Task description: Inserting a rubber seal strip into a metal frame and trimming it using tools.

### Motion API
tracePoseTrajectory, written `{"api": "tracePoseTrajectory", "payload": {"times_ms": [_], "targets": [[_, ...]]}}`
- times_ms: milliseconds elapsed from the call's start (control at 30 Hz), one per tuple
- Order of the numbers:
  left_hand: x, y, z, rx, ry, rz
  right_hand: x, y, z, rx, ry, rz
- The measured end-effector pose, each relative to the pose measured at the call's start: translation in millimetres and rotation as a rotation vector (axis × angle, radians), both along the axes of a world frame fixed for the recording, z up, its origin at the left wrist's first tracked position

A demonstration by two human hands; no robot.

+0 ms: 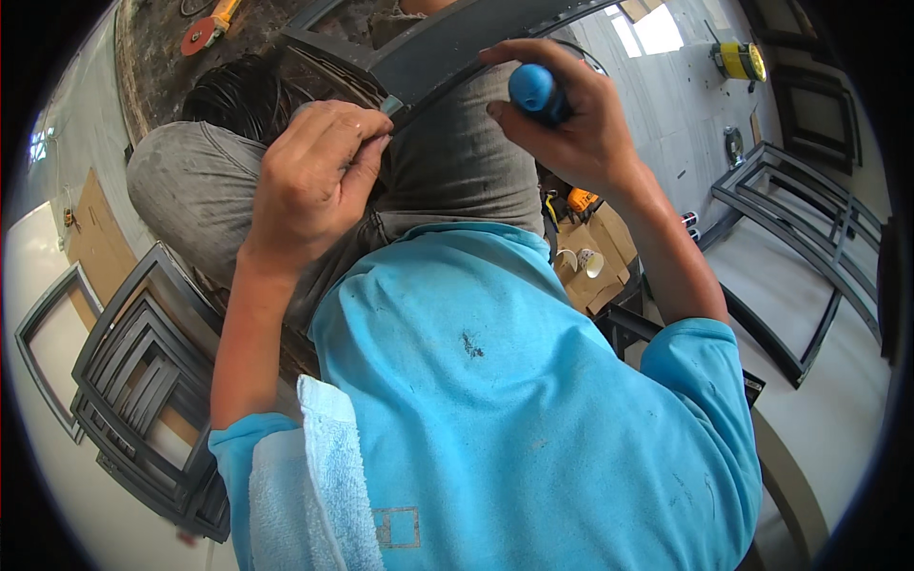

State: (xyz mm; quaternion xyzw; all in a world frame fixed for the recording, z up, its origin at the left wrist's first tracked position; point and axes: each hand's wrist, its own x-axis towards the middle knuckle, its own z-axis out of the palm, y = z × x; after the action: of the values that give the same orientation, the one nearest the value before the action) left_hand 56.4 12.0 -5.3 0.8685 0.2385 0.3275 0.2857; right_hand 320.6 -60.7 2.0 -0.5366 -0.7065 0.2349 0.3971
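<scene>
My left hand [319, 181] is raised in front of my blue shirt [514, 400]. Its thumb and fingers pinch a small pale piece against the corner of a dark metal frame bar [447, 43]. My right hand [576, 119] is closed around the blue handle of a hand tool [535, 90], probably a screwdriver. It is held against the same bar just to the right, and the tool's tip is hidden behind the hand. Under both hands there is grey cloth [190, 181]; I cannot tell whether it is my own knees or another person.
Nested dark metal frames [143, 381] lie on the floor at lower left, and more frames [800, 219] lean at right. A grinder with an orange disc [205, 33] lies top left, a yellow tool [738, 62] top right. A cardboard box holds cups [586, 259]. A white towel [324, 466] hangs on my shoulder.
</scene>
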Motion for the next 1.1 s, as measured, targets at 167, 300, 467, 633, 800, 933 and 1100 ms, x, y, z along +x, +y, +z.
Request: {"api": "tracePoseTrajectory", "payload": {"times_ms": [167,300,467,633,800,933,1100], "targets": [[6,-21,-6,-0.101,-0.029,0.126,-27,-11,28,0.209,0.636,-0.289],[11,-31,0,-0.31,-0.068,0.235,-29,6,30,0.431,0.555,-0.108],[16,-34,-1,-0.382,-0.111,0.307,-53,18,49,0.429,0.118,-0.47],[14,-30,-12,-0.818,-0.261,0.343,-56,16,53,0.379,0.324,-0.347],[12,-34,-5,-0.626,-0.236,0.305,-55,13,53,0.323,0.583,-0.216],[7,-24,8,-0.422,-0.057,0.269,-48,8,56,0.289,0.774,-0.122],[13,-24,15,-0.471,0.005,0.323,-44,8,64,0.258,1.01,0.033]]}}
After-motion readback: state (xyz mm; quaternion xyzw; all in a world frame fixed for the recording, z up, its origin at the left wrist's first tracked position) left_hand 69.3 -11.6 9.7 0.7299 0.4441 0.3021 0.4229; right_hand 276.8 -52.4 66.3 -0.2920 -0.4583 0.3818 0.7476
